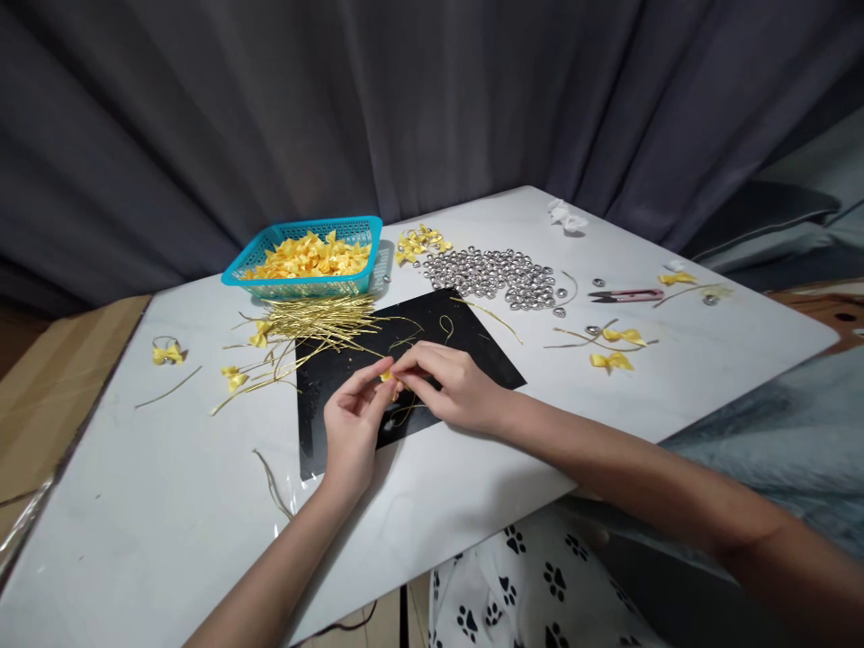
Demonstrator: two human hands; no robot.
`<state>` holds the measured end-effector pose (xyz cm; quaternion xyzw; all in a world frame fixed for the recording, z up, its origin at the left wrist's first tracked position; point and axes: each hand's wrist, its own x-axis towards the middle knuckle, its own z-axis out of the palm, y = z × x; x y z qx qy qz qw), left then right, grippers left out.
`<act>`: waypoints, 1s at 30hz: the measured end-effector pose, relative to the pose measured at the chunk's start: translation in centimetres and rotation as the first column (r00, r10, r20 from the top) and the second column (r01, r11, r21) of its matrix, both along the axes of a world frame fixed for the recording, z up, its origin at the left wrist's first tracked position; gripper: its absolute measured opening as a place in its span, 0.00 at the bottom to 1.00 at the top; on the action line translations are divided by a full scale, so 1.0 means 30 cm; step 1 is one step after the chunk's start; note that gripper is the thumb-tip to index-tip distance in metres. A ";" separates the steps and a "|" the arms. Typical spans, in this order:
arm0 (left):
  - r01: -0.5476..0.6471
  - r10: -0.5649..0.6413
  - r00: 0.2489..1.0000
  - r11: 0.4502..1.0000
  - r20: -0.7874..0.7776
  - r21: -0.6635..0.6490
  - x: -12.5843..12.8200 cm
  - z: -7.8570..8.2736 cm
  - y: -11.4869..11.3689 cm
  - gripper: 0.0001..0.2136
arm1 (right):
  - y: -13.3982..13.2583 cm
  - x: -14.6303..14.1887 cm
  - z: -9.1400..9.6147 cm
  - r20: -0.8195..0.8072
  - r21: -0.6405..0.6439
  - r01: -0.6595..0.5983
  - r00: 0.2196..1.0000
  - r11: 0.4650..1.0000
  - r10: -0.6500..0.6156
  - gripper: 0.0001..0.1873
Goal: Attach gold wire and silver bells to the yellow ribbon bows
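My left hand (352, 423) and my right hand (451, 385) meet over a black mat (411, 328) on the white table. Both pinch a small yellow ribbon bow (387, 376) between their fingertips, and a thin gold cord (405, 412) trails from it onto the mat. A silver bead may lie under the hands; I cannot make it out clearly. A pile of gold cords (317, 319) lies just beyond the mat's left corner.
A blue basket (303, 270) full of yellow bows stands at the back left. Several silver beads (496, 274) are heaped behind the mat. Pink-handled snips (625, 295) and finished bows (611, 360) lie right. Loose bows (167, 354) lie left. A dark curtain hangs behind.
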<state>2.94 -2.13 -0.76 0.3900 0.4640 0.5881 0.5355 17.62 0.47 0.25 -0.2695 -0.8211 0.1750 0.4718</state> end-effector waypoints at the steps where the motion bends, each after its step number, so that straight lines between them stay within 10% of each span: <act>1: 0.006 -0.006 1.000 1.000 0.003 -0.004 0.000 0.003 0.000 0.12 | 0.000 0.000 -0.001 -0.003 0.008 -0.001 1.000 1.000 0.001 0.06; 30: 0.048 -0.042 0.996 0.996 0.082 -0.076 -0.001 0.024 -0.004 0.13 | 0.005 -0.008 -0.005 -0.166 -0.178 -0.011 0.986 0.984 -0.019 0.02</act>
